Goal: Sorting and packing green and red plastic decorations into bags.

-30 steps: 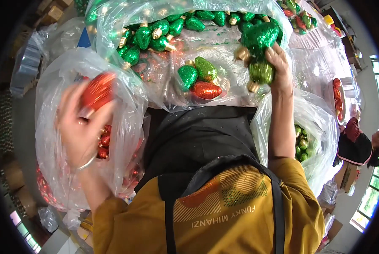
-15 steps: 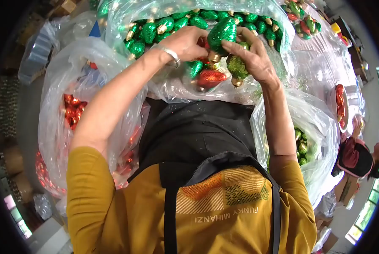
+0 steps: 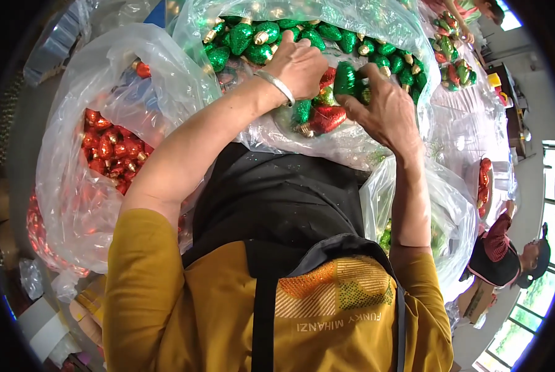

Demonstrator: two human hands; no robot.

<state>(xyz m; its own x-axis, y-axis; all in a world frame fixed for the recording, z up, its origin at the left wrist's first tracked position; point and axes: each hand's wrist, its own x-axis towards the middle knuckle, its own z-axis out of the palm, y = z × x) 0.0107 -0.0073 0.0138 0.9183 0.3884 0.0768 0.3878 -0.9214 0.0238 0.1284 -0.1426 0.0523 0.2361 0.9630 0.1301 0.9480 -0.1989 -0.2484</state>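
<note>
My right hand (image 3: 386,105) is closed around a glittery green bulb-shaped ornament (image 3: 345,80), thumb below it; an olive-green one shows partly behind the fingers. My left hand (image 3: 297,69), with a silvery bangle on the wrist, is at the near edge of a heap of green ornaments (image 3: 241,38) with gold caps. Its fingers are bent and their tips hidden, so what they grip cannot be made out. Between and below my hands lie a red ornament (image 3: 327,119) with a gold cap, a green one (image 3: 301,111) and other red and green pieces, partly covered by my hands.
A clear plastic bag of red ornaments (image 3: 111,149) stands at my left. Another clear bag (image 3: 448,208) with green ornaments is by my right forearm. Mixed red and green bunches (image 3: 457,74) lie far right on the plastic-covered table. A person (image 3: 503,251) in a cap sits at the right.
My left hand has moved from beside the raised green ornament up toward the green heap. My right hand has lowered and shifted right with the green ornament. The view has shifted.
</note>
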